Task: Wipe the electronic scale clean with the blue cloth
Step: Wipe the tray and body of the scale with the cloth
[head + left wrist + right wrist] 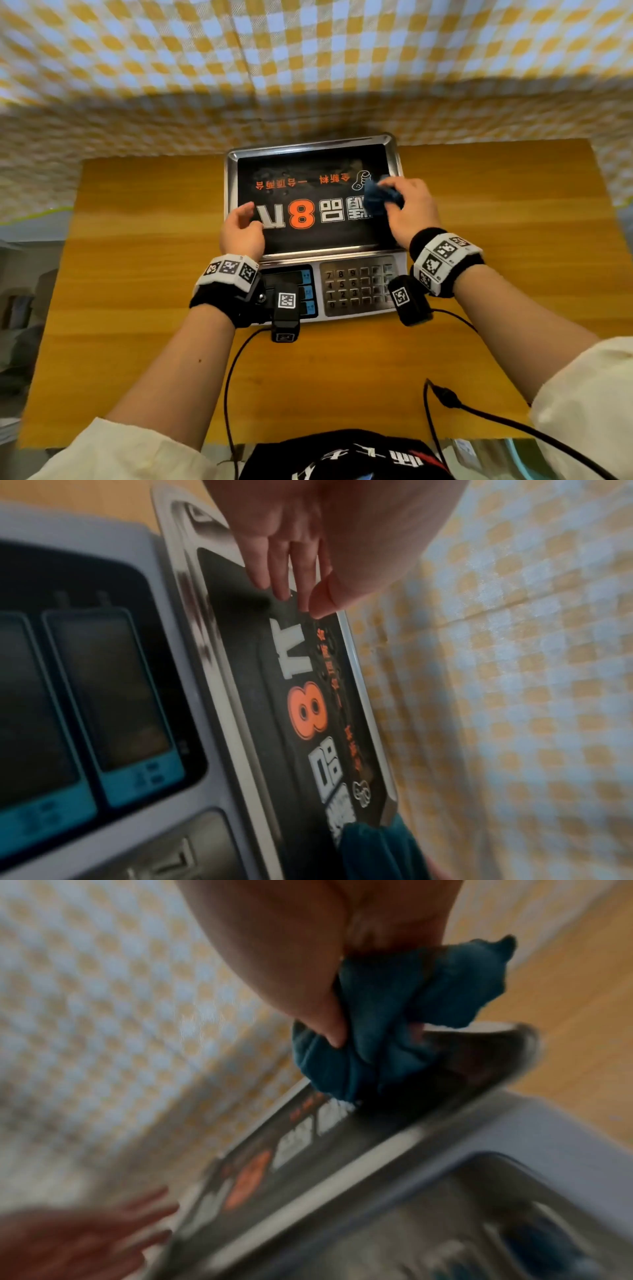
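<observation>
The electronic scale stands mid-table, its steel pan (311, 141) covered by a black sticker with an orange 8. The keypad (356, 284) and display (306, 289) face me. My right hand (394, 197) grips the bunched blue cloth (376, 198) and presses it on the pan's right side near the rim. In the right wrist view the thumb and fingers curl round the cloth (404, 1010). My left hand (247, 216) rests with relaxed fingers on the pan's left side. Its fingertips (282, 593) lie against the sticker and hold nothing.
The scale sits on a wooden table (137, 274). A yellow-and-white checked cloth (308, 68) hangs just behind the table. Black cables (479, 413) trail across the near table edge from the wrist cameras. Bare tabletop lies to both sides of the scale.
</observation>
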